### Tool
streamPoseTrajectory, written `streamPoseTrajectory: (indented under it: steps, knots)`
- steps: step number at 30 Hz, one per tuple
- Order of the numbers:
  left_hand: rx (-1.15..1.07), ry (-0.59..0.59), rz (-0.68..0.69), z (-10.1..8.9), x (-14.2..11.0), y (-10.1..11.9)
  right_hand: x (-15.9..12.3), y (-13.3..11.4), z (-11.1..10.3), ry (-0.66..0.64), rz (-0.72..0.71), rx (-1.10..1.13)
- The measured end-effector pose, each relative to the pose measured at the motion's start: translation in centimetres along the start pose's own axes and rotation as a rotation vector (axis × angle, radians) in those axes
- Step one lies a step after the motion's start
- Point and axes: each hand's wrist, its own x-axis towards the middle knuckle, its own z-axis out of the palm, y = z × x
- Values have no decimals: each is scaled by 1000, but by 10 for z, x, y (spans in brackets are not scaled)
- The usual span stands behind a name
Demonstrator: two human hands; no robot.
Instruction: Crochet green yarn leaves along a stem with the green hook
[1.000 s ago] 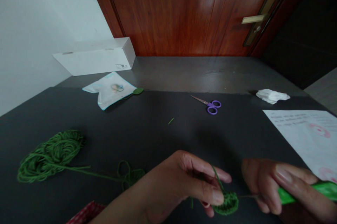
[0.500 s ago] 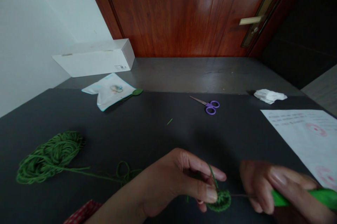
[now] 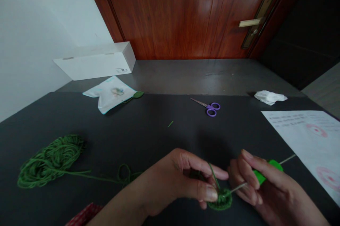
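Well, a dark table [image 3: 138, 123] held a green yarn skein [image 3: 51, 160]. Far right of that skein, the right hand [image 3: 273, 190] was curled around a green-handled hook [image 3: 260, 177]; closer to the skein, the left hand [image 3: 183, 180] — thumb against fingers — pinched the crocheted piece [image 3: 220, 203], also to the skein's right, with the hook's shaft reaching it. Right of the skein I spotted a green snippet [image 3: 170, 124].

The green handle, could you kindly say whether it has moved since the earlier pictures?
Yes: the green handle has shifted left and upward in view, against the printed sheet.
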Motion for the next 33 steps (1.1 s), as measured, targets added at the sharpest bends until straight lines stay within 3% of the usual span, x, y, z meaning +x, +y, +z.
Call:
streamPoseTrajectory:
  steps: [4, 7, 14, 18, 24, 27, 30, 33]
  knots:
    - [25, 227, 209, 9, 2, 1, 5, -2, 0, 24, -73, 61]
    - [141, 325, 321, 15, 1, 2, 8, -2, 1, 6, -96, 90]
    - [276, 427, 430, 20, -2, 2, 15, -1, 6, -38, -47, 289]
    - [251, 449, 414, 20, -3, 5, 17, -3, 15, -17, -107, 195]
    - [67, 512, 333, 16, 1, 4, 14, 2, 21, 34, -412, -288]
    - [101, 560, 302, 18, 2, 4, 12, 5, 19, 70, -698, -832]
    - [200, 601, 312, 21, 2, 3, 11, 6, 23, 88, -1087, -1434]
    - [148, 550, 341, 19, 1, 3, 13, 3, 28, 96, -1372, -1760]
